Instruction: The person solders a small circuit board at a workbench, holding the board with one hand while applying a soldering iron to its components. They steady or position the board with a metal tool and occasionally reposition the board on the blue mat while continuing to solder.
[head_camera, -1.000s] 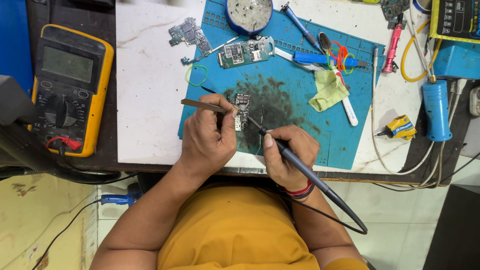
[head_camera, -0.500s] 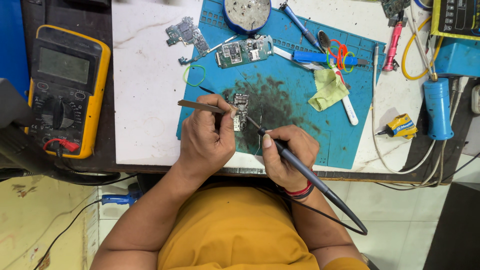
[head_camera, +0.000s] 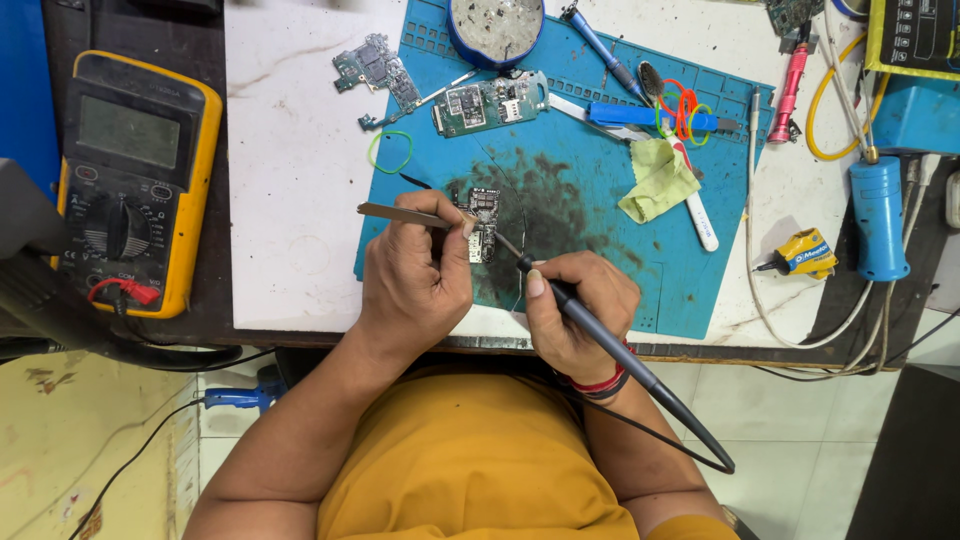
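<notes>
A yellow-cased meter (head_camera: 125, 190) lies at the worktop's left edge, its grey rectangular screen (head_camera: 123, 131) blank; a yellow-framed black panel (head_camera: 915, 35) sits top right

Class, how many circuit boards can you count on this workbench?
3: one small circuit board under the tweezers, one board near the mat's top, one board on white tabletop. Others may be cropped.

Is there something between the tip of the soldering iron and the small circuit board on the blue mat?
Nothing visible. The soldering iron in the right hand reaches the circuit board directly; the left hand holds tweezers beside it.
</notes>
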